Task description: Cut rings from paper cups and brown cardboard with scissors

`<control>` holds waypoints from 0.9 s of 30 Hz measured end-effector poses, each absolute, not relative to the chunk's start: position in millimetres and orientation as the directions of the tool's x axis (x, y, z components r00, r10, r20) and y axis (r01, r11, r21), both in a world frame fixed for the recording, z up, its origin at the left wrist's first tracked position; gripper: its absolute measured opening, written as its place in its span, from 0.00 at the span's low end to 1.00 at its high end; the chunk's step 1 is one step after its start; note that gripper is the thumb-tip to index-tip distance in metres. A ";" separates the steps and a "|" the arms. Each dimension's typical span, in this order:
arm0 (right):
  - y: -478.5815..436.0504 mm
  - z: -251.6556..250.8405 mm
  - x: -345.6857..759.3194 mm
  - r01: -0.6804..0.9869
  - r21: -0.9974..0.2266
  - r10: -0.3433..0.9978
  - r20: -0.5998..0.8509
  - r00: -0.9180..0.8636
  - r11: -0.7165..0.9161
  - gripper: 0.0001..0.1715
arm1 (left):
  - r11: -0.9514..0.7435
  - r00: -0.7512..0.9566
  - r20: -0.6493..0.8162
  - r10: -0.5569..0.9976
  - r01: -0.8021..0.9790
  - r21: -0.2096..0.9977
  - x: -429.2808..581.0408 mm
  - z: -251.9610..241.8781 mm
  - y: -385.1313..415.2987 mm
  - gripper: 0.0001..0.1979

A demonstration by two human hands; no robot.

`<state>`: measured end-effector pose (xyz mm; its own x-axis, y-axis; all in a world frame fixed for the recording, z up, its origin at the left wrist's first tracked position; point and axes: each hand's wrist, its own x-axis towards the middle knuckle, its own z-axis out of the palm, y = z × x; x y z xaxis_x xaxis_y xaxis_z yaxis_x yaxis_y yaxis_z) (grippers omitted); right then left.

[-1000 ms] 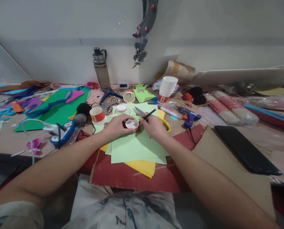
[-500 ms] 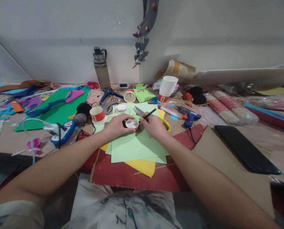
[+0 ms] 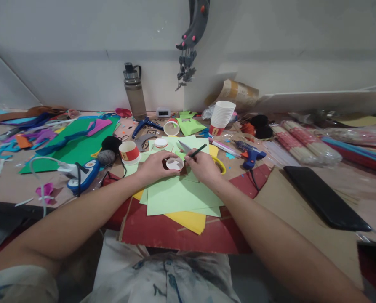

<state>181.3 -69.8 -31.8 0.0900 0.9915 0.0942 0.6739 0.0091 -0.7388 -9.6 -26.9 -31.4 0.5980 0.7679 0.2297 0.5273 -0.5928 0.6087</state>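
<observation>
My left hand [image 3: 153,167] is closed round a small upturned paper cup [image 3: 175,163] that stands on a light green sheet of paper [image 3: 178,195]. Right beside the cup, my right hand [image 3: 203,167] pinches a dark green pencil [image 3: 198,150], its tip down at the cup's edge. The green sheets lie on yellow paper [image 3: 189,221] and a red cardboard sheet [image 3: 181,237]. Scissors with yellow handles [image 3: 217,163] lie just behind my right hand, blades pointing left.
A red-banded paper cup [image 3: 129,152], a stack of white cups [image 3: 222,115], a blue glue gun [image 3: 249,153], a water bottle [image 3: 134,90], a dark green foam sheet [image 3: 69,147] and scraps surround the work. A black phone [image 3: 325,198] lies on brown card at right.
</observation>
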 end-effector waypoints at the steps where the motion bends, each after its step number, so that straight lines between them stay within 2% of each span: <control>1: -69.7 -31.8 181.4 0.673 -0.739 0.992 0.095 0.088 0.011 0.09 | -0.600 0.602 0.234 0.763 0.526 0.602 -9.6 -31.5 -26.7 0.25; 27: -69.6 -32.1 181.4 0.665 -0.747 0.992 0.090 0.083 0.012 0.09 | -0.597 0.610 0.218 0.762 0.529 0.603 -9.0 -30.7 -27.0 0.24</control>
